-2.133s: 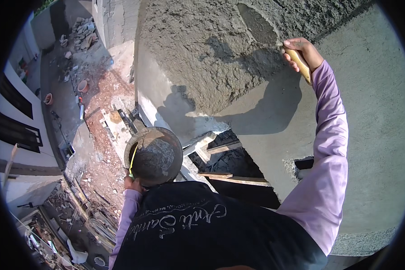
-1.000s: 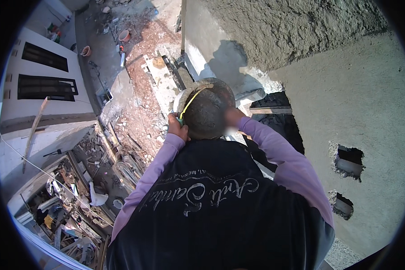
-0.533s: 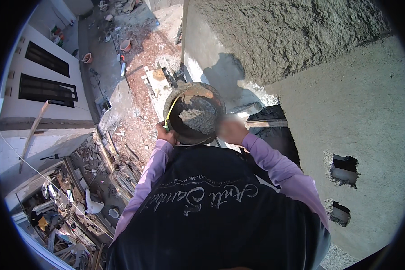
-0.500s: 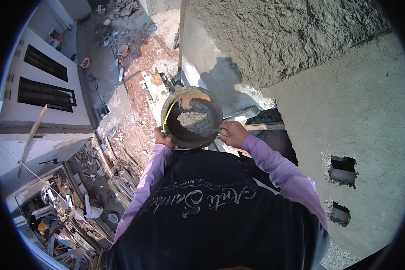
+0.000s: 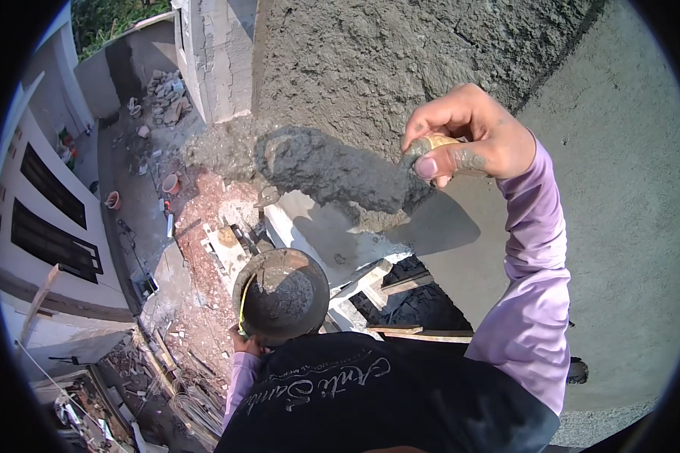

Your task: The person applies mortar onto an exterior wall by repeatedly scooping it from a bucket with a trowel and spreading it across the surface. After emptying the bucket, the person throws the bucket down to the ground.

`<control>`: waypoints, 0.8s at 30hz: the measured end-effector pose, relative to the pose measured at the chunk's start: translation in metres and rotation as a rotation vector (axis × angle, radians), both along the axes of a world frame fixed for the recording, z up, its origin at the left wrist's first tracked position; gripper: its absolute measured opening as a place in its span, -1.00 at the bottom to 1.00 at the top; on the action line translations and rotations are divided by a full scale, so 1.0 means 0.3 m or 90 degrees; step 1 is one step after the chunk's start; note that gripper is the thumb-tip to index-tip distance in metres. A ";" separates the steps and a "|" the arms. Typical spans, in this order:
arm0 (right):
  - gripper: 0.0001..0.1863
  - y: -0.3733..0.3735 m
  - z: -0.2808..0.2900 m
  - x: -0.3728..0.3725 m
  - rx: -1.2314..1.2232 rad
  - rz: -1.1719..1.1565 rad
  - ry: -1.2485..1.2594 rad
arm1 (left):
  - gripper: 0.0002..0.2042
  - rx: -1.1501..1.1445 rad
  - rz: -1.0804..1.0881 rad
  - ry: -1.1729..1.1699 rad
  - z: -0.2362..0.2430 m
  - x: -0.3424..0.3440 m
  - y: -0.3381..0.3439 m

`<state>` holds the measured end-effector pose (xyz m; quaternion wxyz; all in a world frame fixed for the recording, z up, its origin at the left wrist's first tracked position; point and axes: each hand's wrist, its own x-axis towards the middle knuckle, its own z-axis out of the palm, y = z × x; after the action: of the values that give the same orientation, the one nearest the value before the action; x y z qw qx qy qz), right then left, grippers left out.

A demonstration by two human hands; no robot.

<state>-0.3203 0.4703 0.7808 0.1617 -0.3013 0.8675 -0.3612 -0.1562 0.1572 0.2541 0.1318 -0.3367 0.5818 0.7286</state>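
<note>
My left hand [image 5: 247, 344] is closed on the rim of a round dark mortar bucket [image 5: 319, 281], held against my front at the lower middle. Grey mortar [image 5: 289, 296] lies inside, and a yellow-green strip runs along the bucket's left side. Raised in front of the wall, my right hand [image 5: 482, 136] grips the short wooden handle of a trowel [image 5: 440, 141]. Its blade I cannot make out against the grey. A long band of wet mortar [image 5: 332, 170] stretches leftward from the trowel across the rough wall face; whether all of it touches the wall I cannot tell.
A smooth grey plastered wall [image 5: 604, 196] rises on the right. Below it gapes a dark opening [image 5: 415, 302] crossed by wooden boards [image 5: 408, 285]. Far down at left lie rubble ground [image 5: 208, 208], two orange buckets [image 5: 171, 183] and heaped scrap timber [image 5: 162, 362].
My right hand has left the bucket's side and swung up and right to the wall with the trowel. Wet mortar now streaks across the wall. The bucket sits lower and further left in view.
</note>
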 end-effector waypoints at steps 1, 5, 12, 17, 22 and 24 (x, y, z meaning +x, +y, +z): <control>-0.81 0.047 0.033 -0.043 -0.043 0.015 -0.005 | -0.45 -0.005 -0.010 0.011 0.002 0.002 0.004; -0.76 0.313 0.064 -0.279 -0.232 -0.019 -0.135 | -0.44 -0.006 -0.038 0.027 0.055 -0.019 0.033; -0.69 0.590 0.108 0.162 -0.194 -0.603 0.299 | -0.44 -0.084 -0.073 0.017 0.023 0.007 0.064; -0.71 0.304 -0.219 0.261 0.097 -0.523 0.074 | -0.50 -0.050 -0.080 -0.019 0.065 -0.022 0.105; -0.80 0.262 -1.244 0.300 0.303 -0.187 0.107 | -0.46 -0.085 -0.173 0.012 -0.041 -0.052 0.155; -0.84 0.134 -1.500 0.336 0.403 -0.133 0.188 | -0.46 -0.079 -0.205 0.042 -0.019 -0.049 0.180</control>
<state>-0.2196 0.5104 0.3309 0.0823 -0.1953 0.9764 -0.0419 -0.1710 0.2113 0.2482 0.2064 -0.2224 0.6763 0.6712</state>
